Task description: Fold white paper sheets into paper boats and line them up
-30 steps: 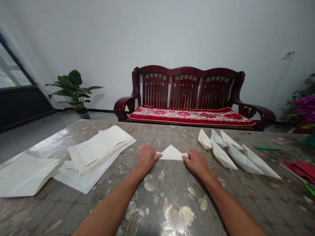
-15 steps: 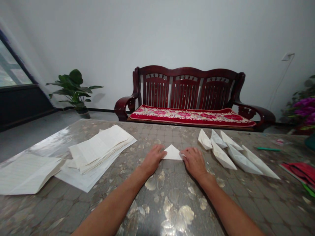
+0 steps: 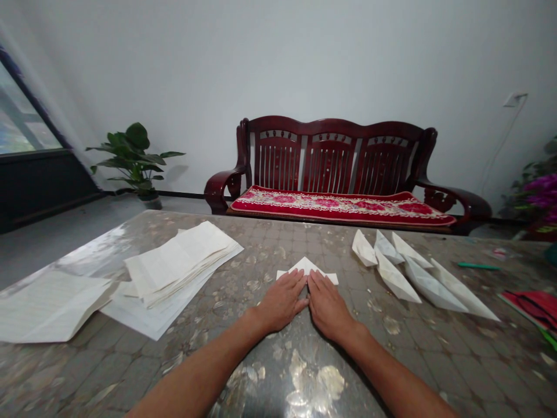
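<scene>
A folded white paper (image 3: 305, 265) lies on the table, its peak pointing away from me and a flat strip sticking out on either side. My left hand (image 3: 285, 296) rests flat on its near left part, fingers stretched out. Beside it, my right hand (image 3: 325, 299) presses on the near right part, also with straight fingers. The fingertips of both hands nearly meet at the middle of the paper. Its lower edge is mostly hidden under them.
Several folded paper boats (image 3: 398, 278) stand to the right, near a green pen (image 3: 478, 266) and a red item (image 3: 533, 307). On the left lie a stack of paper sheets (image 3: 183, 261) and a creased sheet (image 3: 47, 307). A wooden bench (image 3: 335, 157) stands behind the patterned table (image 3: 243, 383).
Both hands have moved from the paper's outer ends inward to its middle and now lie flat. The side strips of the paper have come into view.
</scene>
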Motion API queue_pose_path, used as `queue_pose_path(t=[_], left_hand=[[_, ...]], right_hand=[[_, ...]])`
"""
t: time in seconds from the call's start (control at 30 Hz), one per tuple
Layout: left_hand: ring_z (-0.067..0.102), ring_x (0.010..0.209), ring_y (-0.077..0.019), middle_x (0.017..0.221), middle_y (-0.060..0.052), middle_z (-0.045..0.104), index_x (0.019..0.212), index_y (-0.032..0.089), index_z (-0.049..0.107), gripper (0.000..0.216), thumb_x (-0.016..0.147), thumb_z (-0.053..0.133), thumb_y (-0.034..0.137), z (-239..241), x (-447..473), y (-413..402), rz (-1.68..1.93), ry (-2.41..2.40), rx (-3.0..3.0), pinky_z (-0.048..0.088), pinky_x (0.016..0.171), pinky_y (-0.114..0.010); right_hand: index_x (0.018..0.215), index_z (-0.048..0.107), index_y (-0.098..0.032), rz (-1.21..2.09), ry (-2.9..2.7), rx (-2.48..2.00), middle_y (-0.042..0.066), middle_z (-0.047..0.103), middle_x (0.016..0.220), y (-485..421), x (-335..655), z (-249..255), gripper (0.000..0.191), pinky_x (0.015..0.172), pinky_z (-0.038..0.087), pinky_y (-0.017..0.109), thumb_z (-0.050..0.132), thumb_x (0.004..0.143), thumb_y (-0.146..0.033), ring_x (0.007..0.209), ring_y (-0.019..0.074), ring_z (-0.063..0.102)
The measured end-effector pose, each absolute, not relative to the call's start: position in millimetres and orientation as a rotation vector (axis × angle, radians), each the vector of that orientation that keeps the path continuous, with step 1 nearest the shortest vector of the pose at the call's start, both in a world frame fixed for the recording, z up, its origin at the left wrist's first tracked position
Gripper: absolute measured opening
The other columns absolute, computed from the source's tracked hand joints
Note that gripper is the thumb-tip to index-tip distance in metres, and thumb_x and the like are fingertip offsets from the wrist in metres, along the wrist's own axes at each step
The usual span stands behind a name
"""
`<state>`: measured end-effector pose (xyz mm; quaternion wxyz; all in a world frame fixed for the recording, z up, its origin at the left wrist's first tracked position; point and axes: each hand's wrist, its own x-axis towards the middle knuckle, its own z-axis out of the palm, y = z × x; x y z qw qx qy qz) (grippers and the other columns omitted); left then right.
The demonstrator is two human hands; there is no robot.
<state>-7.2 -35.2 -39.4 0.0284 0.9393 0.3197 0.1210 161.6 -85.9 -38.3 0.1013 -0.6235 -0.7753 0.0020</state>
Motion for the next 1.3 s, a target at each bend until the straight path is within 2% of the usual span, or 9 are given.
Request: queue_pose_path(t=[0.23,0.37,0.57,0.73,0.87,1.1,1.3], left_hand=[[0.034,0.144,-0.0264,0.155,-0.014,0.039,0.147,0.016,0.039,0.056,0.102,0.032,0.048,-44.7,-10.4,-30.6,0.369,1.031,2.923,0.031,0.117,-0.043],[0.032,0.145,-0.0278,0.156,-0.014,0.036,0.148,0.016,0.038,0.054,0.102,0.035,0.044,-44.5,-9.9,-29.9,0.316,1.059,2.915,0.031,0.116,-0.046],[0.029,0.147,-0.0285,0.157,-0.016,0.035,0.149,0.015,0.037,0.056,0.101,0.037,0.044,-44.0,-8.5,-24.9,0.293,1.032,2.913,0.028,0.117,-0.047],[0.033,0.145,-0.0217,0.155,-0.013,0.039,0.147,0.015,0.041,0.051,0.104,0.021,0.035,-34.8,7.9,-8.3,0.247,0.931,2.812,0.03,0.117,-0.041],[0.032,0.145,-0.025,0.154,-0.013,0.04,0.148,0.017,0.039,0.05,0.103,0.025,0.033,-36.8,33.0,2.9,0.26,1.044,2.822,0.029,0.116,-0.047],[0.03,0.146,-0.0307,0.157,-0.013,0.034,0.149,0.018,0.04,0.052,0.102,0.029,0.038,-37.5,48.5,19.6,0.241,1.217,2.816,0.027,0.116,-0.053],[0.028,0.146,-0.0327,0.159,-0.011,0.032,0.149,0.026,0.039,0.05,0.101,0.033,0.039,-39.0,47.6,41.6,0.245,1.33,2.747,0.023,0.116,-0.057]], right_hand=[[0.151,0.032,-0.002,0.136,-2.266,-1.93,0.018,0.024,0.159,-82.0,175.2,-33.2,0.066,0.121,0.019,0.046,0.032,0.098,-0.041,0.149,0.0285,0.02],[0.152,0.028,-0.003,0.166,-2.264,-1.974,0.017,0.02,0.16,-76.5,183.0,-31.5,0.07,0.122,0.015,0.046,0.029,0.098,-0.047,0.15,0.027,0.017],[0.153,0.028,-0.006,0.152,-2.236,-2.035,0.015,0.021,0.16,-72.7,185.8,-28.9,0.069,0.121,0.014,0.047,0.026,0.099,-0.048,0.149,0.0262,0.018],[0.153,0.028,-0.007,0.145,-2.239,-2.028,0.014,0.021,0.161,-73.6,184.4,-29.1,0.07,0.121,0.012,0.047,0.022,0.099,-0.05,0.15,0.026,0.016],[0.154,0.026,-0.008,0.158,-2.224,-2.019,0.013,0.022,0.161,-72.6,185.2,-31.4,0.071,0.121,0.013,0.049,0.018,0.099,-0.053,0.15,0.0258,0.017],[0.154,0.027,-0.009,0.163,-2.236,-2.035,0.012,0.021,0.161,-72.7,185.7,-28.9,0.068,0.121,0.009,0.049,0.024,0.098,-0.048,0.15,0.0259,0.017],[0.154,0.027,-0.008,0.173,-2.243,-2.049,0.012,0.021,0.161,-73.9,188.3,-26.9,0.067,0.121,0.009,0.05,0.027,0.098,-0.046,0.15,0.0262,0.015]])
